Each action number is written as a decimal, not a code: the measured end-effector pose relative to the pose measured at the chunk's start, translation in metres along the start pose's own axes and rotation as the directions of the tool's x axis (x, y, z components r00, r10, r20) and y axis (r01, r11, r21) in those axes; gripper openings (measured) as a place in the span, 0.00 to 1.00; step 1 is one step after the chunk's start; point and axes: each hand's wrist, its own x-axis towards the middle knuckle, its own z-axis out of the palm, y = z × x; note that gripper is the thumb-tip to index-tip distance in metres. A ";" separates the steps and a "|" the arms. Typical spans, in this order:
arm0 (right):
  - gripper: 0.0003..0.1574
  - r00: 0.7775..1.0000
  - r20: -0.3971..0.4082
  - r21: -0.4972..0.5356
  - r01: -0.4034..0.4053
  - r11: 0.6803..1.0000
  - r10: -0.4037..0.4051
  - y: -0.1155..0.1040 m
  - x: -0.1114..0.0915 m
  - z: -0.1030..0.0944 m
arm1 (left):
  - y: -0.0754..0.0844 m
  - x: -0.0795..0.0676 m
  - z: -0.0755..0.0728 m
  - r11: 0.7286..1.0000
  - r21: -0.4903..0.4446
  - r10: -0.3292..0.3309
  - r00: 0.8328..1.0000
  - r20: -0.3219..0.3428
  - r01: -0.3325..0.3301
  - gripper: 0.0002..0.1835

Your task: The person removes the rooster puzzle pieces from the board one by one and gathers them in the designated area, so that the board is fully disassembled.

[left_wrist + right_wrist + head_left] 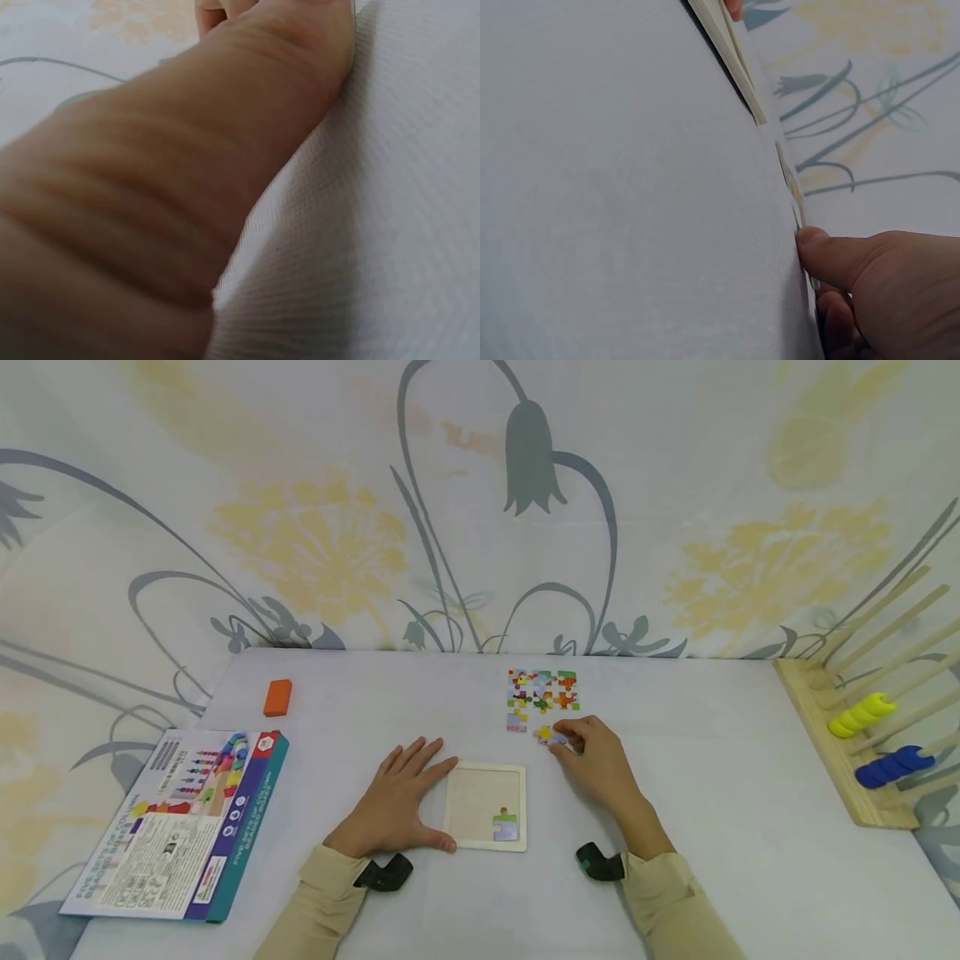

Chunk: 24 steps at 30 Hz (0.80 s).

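Observation:
A square wooden puzzle tray lies in front of me, with one jigsaw piece in its lower right corner. My left hand is spread along the tray's left side, thumb and index finger at its edge. Between the thumb and fingers of my right hand is a colourful jigsaw piece, low over the table or touching it. Just beyond, several more jigsaw pieces lie in rows. The right wrist view shows the right thumb close to the tabletop; the left wrist view shows mostly the left hand.
A toy box lies at the left, with an orange block behind it. On the right stands a wooden peg frame with yellow rings and blue rings. A flower-patterned cloth hangs behind the table.

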 end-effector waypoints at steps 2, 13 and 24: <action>0.19 1.000 0.001 0.010 -0.007 1.000 0.007 0.002 0.003 0.000 | 0.001 0.000 -0.001 1.000 -0.005 0.003 1.000 0.001 -0.003 0.62; 0.20 0.999 0.012 0.041 -0.033 0.999 0.033 0.001 0.017 0.003 | 0.002 -0.001 -0.001 1.000 -0.017 -0.002 1.000 -0.004 0.002 0.62; 0.19 0.998 0.010 0.085 -0.057 0.995 0.056 -0.002 0.019 0.002 | 0.001 -0.002 0.001 1.000 -0.008 0.001 1.000 -0.015 -0.001 0.63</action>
